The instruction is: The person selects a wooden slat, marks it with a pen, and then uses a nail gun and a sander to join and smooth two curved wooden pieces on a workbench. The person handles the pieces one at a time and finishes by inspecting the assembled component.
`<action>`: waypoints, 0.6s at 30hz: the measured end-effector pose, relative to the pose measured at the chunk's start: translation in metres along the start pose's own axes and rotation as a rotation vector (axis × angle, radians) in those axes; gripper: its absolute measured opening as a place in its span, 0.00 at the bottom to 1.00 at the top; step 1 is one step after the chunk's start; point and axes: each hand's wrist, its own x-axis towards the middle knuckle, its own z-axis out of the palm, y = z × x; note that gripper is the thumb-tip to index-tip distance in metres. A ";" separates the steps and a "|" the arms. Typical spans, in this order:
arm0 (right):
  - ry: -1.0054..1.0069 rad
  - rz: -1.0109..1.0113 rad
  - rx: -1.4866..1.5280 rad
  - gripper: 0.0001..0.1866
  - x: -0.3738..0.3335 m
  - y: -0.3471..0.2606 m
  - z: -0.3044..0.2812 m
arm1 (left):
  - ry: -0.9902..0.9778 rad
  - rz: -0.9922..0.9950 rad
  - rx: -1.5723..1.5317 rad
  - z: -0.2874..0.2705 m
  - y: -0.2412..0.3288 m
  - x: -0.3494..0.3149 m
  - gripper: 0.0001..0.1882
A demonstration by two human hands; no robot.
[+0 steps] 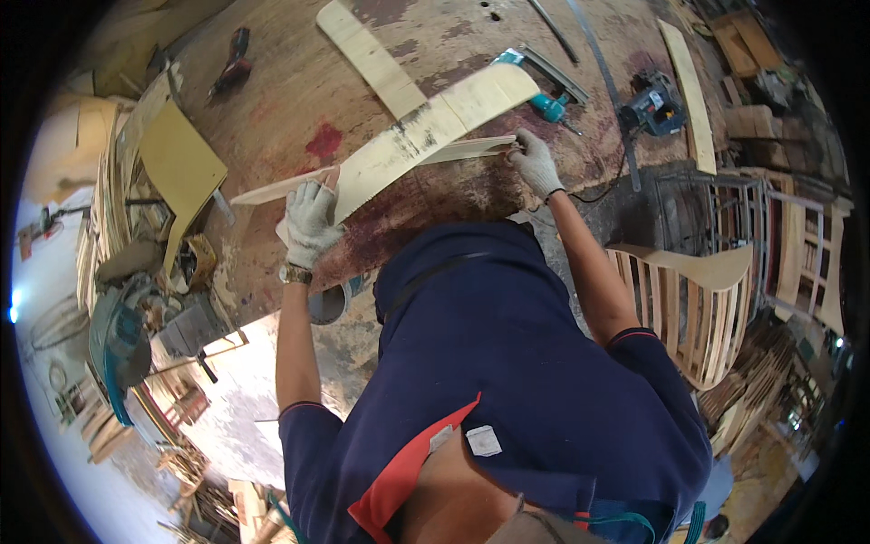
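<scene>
Both my hands wear pale knit gloves. At the near edge of the workbench (272,113), my left hand (313,220) is closed around the left part of a thin wooden strip, beside the lower left end of a wider curved plywood piece (435,124). The thin wooden strip (471,150) runs partly hidden beneath that plywood piece. My right hand (534,165) pinches the strip's right end. Dark smudges mark the middle of the plywood piece, which lies slanted across the strip. Behind it, another pale plywood strip (372,56) rests on the bench.
A teal power tool (546,106), a metal straightedge (603,68), a dark blue corded tool (656,106) and a long board (689,100) lie to the right. At left are a red-black cordless tool (234,65), a yellowish panel (181,159) and a teal saw (116,344). Slatted woodwork (684,313) stands right.
</scene>
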 end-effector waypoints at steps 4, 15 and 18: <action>-0.005 0.316 0.419 0.12 0.005 0.037 0.020 | -0.057 0.166 0.176 -0.001 -0.031 0.047 0.42; 0.262 0.267 0.729 0.21 0.000 -0.014 0.027 | -0.228 0.231 0.094 -0.007 -0.064 0.074 0.61; 0.258 0.275 0.797 0.21 -0.005 -0.029 0.023 | -0.219 0.142 0.069 -0.003 -0.065 0.065 0.60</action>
